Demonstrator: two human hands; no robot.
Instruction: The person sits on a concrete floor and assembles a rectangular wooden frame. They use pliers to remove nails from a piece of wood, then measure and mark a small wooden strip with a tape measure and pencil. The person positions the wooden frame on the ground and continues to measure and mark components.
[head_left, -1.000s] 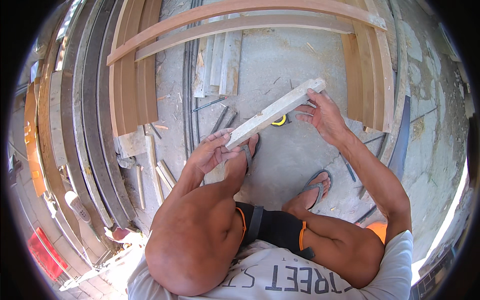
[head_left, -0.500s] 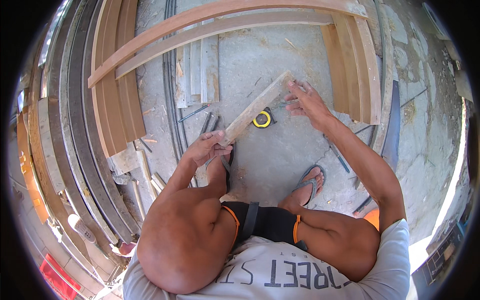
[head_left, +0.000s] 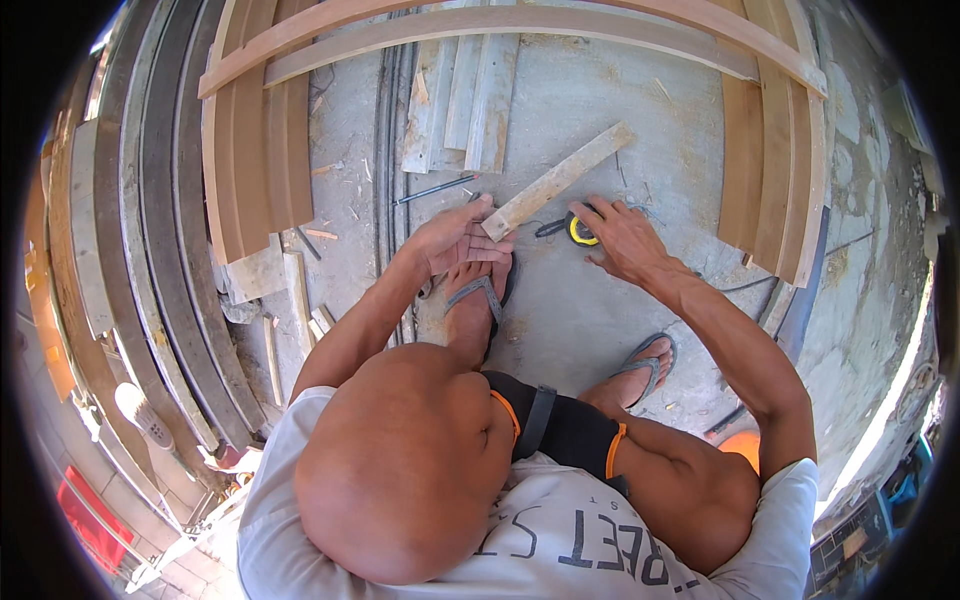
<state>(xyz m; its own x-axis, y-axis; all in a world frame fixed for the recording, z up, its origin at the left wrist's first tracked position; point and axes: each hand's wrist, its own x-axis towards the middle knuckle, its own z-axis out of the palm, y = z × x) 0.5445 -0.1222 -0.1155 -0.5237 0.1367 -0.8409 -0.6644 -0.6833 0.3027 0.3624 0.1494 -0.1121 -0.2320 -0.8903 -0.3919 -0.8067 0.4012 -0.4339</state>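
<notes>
The wooden strip point(head_left: 565, 178), upper centre, likely light and stiff, is best gripped mid-length by its edges; left hand point(head_left: 458, 238) spreads at its lower end, right hand point(head_left: 632, 242) touches the tape measure point(head_left: 581, 231), neither grip's closure determinable.

The left forearm point(head_left: 355, 315) extends forward and inward, with the left hand point(head_left: 455, 243) positioned palm inward and upward, fingers directed to the right and thumb directed forward. The right elbow point(head_left: 793, 405) is flexed outward; the right hand point(head_left: 632, 245) is oriented palm down, fingers curved. Fingertip closure on both hands cannot be determined reliably from this angle.
</notes>
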